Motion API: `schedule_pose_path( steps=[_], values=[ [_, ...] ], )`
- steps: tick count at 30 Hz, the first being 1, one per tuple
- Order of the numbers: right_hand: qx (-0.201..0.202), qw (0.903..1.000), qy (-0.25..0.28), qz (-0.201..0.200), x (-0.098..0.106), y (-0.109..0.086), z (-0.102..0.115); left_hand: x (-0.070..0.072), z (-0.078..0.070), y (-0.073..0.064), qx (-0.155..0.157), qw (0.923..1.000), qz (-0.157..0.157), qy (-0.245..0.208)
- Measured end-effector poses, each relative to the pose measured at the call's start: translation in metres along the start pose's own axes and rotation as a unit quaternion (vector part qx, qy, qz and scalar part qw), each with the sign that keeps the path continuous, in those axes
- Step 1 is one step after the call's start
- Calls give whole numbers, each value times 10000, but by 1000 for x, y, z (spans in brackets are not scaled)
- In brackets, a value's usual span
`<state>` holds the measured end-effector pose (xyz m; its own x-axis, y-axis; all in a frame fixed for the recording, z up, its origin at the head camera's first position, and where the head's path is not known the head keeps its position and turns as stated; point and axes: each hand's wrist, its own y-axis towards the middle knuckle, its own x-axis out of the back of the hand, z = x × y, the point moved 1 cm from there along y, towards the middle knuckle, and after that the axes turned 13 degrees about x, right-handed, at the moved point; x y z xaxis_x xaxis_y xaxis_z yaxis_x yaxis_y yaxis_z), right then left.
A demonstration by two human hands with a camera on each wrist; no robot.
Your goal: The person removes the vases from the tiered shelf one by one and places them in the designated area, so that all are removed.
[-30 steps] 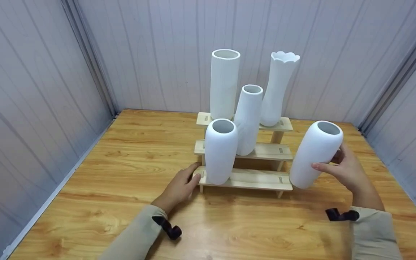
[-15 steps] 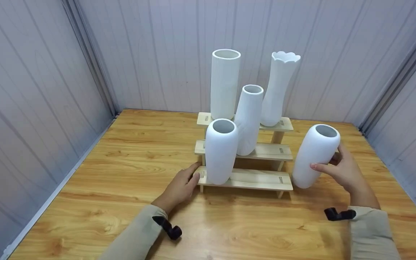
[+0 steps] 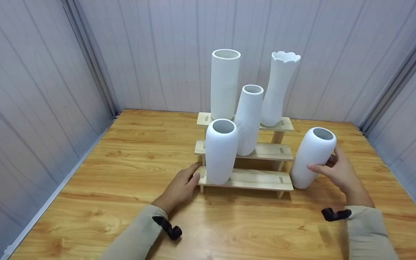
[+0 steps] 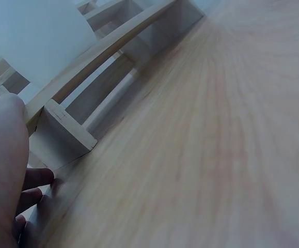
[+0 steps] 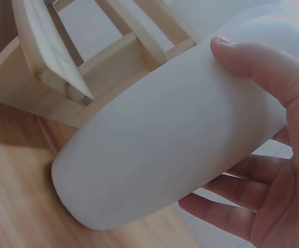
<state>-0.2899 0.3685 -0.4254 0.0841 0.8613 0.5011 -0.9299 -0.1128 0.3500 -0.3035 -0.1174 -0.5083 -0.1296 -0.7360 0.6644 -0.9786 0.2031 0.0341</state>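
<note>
A smooth white vase (image 3: pixel 311 159) is gripped in my right hand (image 3: pixel 339 173), thumb on the near side and fingers on the far side. It stands at the right end of the light wooden three-step stand (image 3: pixel 258 180), its base at or just above the tabletop. In the right wrist view that vase (image 5: pixel 159 134) fills the middle, fingers curled along its lower side. My left hand (image 3: pixel 179 184) holds the left end of the lowest shelf. Seen from the left wrist, the thumb lies on the shelf board (image 4: pixel 87 64) and the fingers bend beside the leg (image 4: pixel 61 134).
On the lowest shelf, at left, stands a similar white vase (image 3: pixel 221 155). A tapered vase (image 3: pixel 248 122) is on the middle shelf. The top shelf bears a cylindrical vase (image 3: pixel 225 86) and a scalloped-rim vase (image 3: pixel 278 86). Panelled walls (image 3: pixel 157 54) enclose the wooden table (image 3: pixel 128 155).
My right hand has brought the vase lower, its rim moving down and slightly left. The left hand and the stand hold nearly still.
</note>
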Motion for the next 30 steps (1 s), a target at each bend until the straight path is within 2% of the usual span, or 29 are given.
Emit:
schedule_pose_path(
  steps=[4, 9, 13, 21, 30],
  values=[
    [-102, 9999, -1, -79, -2, 1, -4, 0, 0, 0, 93, 9999, 45, 36],
    [-34, 9996, 107, -256, -9, 2, -6, 0, 0, 1, -24, 10000, -29, -5],
    [7, 9992, 226, -331, -13, 3, -8, 0, 0, 1, 1, 9999, -55, -98],
    [-103, 9980, 454, -416, -15, 3, -13, -1, 0, 2, -74, 9999, -52, -107],
    [-192, 9978, 386, -510, -17, 4, -17, 0, 0, 1, -37, 9999, -97, -42]
  ],
)
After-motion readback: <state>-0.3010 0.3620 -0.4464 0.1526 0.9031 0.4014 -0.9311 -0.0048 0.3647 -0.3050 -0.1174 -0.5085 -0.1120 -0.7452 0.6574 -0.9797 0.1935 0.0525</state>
